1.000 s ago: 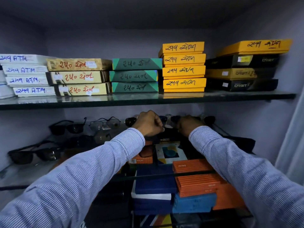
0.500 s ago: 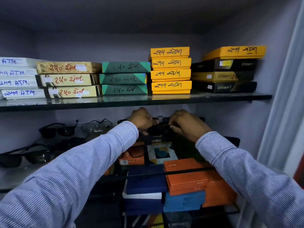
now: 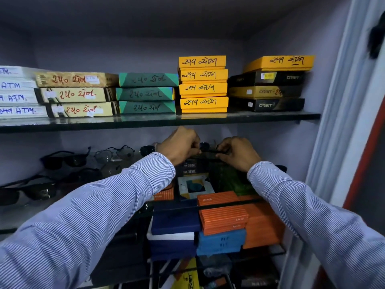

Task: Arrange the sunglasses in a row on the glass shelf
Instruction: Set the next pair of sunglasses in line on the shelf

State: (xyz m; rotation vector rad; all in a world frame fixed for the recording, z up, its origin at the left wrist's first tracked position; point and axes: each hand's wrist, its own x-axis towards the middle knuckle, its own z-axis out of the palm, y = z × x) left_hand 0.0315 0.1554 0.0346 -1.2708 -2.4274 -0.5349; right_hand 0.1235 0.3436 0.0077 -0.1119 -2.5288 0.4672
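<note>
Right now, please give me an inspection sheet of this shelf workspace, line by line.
Surface: glass shelf, middle level, partly filled.
Job's things: dark sunglasses held between both hands; black sunglasses, clear-lens glasses and another dark pair standing to the left.
Clutter: orange boxes, blue box below; yellow boxes, green boxes above.
Grippers: left hand and right hand both closed on the frame.
Cables: nothing seen.
Surroundings: white door frame at right.

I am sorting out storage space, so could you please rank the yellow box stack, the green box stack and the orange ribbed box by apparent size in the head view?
1. yellow box stack
2. green box stack
3. orange ribbed box
The orange one sits nearer the camera, so its true rank is unsure.
</note>
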